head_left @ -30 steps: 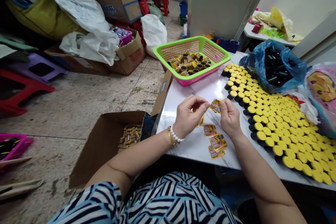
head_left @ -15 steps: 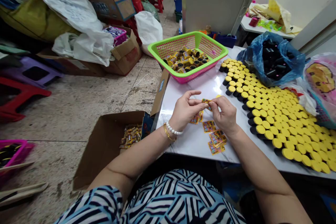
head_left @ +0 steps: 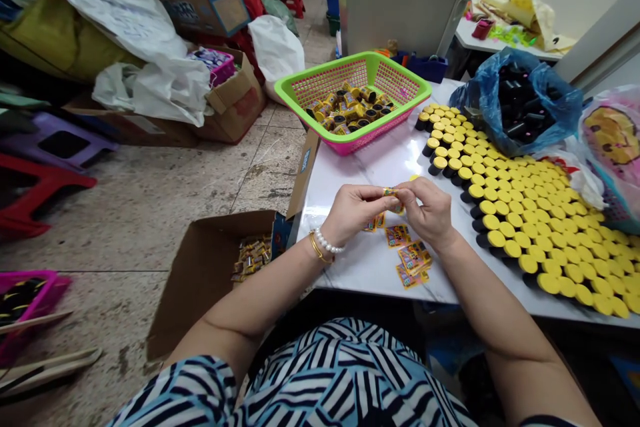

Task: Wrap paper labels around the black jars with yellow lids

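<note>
Between my two hands is a small colourful printed sticker (head_left: 393, 195), pinched by the fingertips of both. My left hand (head_left: 353, 210), with a pearl bracelet and a gold bangle at its wrist, grips the sticker's left side. On the other side my right hand (head_left: 427, 210) closes thumb and forefinger on it. Beneath and in front of the hands, more loose stickers (head_left: 414, 257) lie on the white table (head_left: 330, 260), some overlapping. Rows of black cylinders with yellow caps (head_left: 530, 213) stand packed together to the right of my right hand.
A green and pink basket (head_left: 345, 139) of yellow-wrapped cylinders sits at the table's back. Below left, an open carton (head_left: 187, 280) holds similar wrapped pieces. A blue plastic bag (head_left: 480, 90) of black parts stands at back right. Stools (head_left: 35, 193) and boxes stand on the floor.
The raised fingers of my left hand have folded in toward the sticker. Both hands stay close together at nearly the same place; the view has shifted slightly.
</note>
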